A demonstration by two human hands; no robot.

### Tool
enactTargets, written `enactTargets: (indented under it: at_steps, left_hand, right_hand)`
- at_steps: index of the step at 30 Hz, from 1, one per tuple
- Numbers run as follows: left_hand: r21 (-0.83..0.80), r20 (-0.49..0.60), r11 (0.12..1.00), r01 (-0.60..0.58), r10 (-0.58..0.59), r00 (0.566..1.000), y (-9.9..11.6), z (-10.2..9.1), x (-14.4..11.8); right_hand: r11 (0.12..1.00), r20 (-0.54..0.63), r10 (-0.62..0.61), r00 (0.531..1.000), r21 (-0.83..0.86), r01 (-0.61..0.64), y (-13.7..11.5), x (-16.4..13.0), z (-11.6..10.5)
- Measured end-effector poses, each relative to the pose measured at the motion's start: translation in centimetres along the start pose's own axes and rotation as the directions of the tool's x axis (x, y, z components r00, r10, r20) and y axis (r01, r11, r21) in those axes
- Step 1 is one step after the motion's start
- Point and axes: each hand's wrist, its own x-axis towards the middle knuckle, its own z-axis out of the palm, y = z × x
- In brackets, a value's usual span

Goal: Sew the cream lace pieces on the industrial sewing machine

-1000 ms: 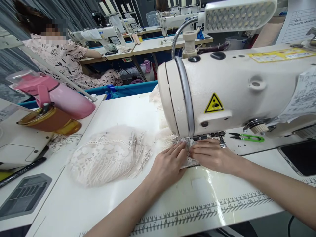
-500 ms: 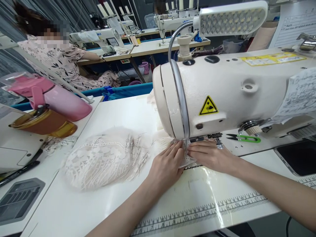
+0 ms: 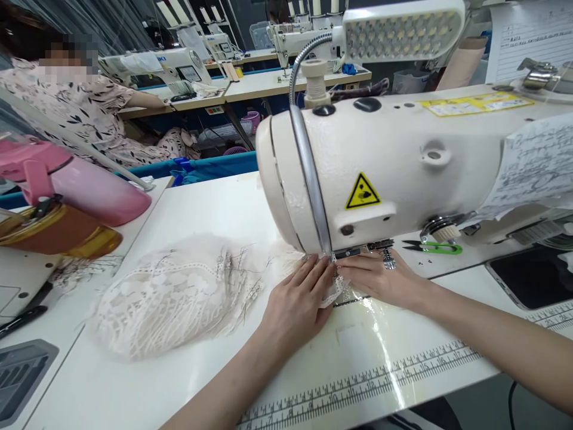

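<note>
Hands (image 3: 301, 297) (image 3: 375, 278) flat, fingertips meeting — lace strip (image 3: 332, 291) | sewing machine (image 3: 394, 161)

We see cream lace (image 3: 174, 298) with a floral pattern on the white surface (image 3: 215, 203), a cream sewing machine (image 3: 394, 161) bearing a yellow-and-black warning sticker (image 3: 362, 192), green snips (image 3: 436, 247), and a pink bottle (image 3: 76, 182).

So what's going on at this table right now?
A person sits at a white sewing machine with both hands flat on a small piece of lace trim under the machine's head. The left hand and right hand press it from either side, fingertips almost meeting. A pile of lace pieces lies to the left on the table, and green snips rest behind the right hand.
</note>
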Motion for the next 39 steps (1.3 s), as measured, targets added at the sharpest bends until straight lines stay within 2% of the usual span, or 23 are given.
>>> enactTargets:
  at_steps: [9,14,21,23,25,30,32,34,39]
  left_hand:
    - [-0.030,0.061,0.999,0.013,-0.011,0.998,0.1,-0.2,-0.1]
    - [-0.029,0.077,0.999,0.019,-0.016,0.997,0.0,-0.2,0.0]
    - [-0.051,0.104,0.998,0.037,-0.032,0.994,-0.1,-0.3,0.4]
    - [-0.040,0.101,0.998,0.044,-0.040,0.994,-0.2,-0.2,0.4]
    - [-0.027,0.076,0.999,0.026,-0.024,0.997,-0.3,-0.1,0.4]
    - [-0.041,-0.016,0.986,-0.162,0.161,0.987,-0.6,0.1,0.1]
    - [-0.050,-0.019,0.986,-0.157,0.156,0.988,-0.7,0.1,0.0]
    - [-0.065,-0.011,0.989,-0.133,0.133,0.991,-0.8,0.0,0.0]
    - [-0.088,-0.001,0.992,-0.094,0.095,0.996,-1.1,-0.3,0.0]
  right_hand:
    - [1.000,0.041,0.002,0.999,-0.022,-0.001,0.4,0.1,-0.5]
    - [1.000,0.026,-0.001,1.000,-0.030,0.002,0.6,0.3,-0.4]
    - [0.971,0.113,0.140,0.984,0.177,-0.158,0.6,0.6,-0.7]
    - [0.967,0.123,0.157,0.980,0.180,-0.178,0.5,0.8,-0.8]
    - [0.982,0.136,0.139,0.981,0.112,-0.155,0.4,0.8,-0.8]
    - [0.985,0.145,0.030,0.989,-0.171,-0.004,0.5,-0.2,-0.2]
    - [0.975,0.150,-0.007,0.989,-0.218,0.040,0.6,-0.7,0.2]
    - [0.977,0.160,-0.006,0.987,-0.210,0.039,0.6,-1.1,0.5]
    - [0.998,0.174,-0.033,0.984,-0.044,0.042,0.3,-0.9,1.1]
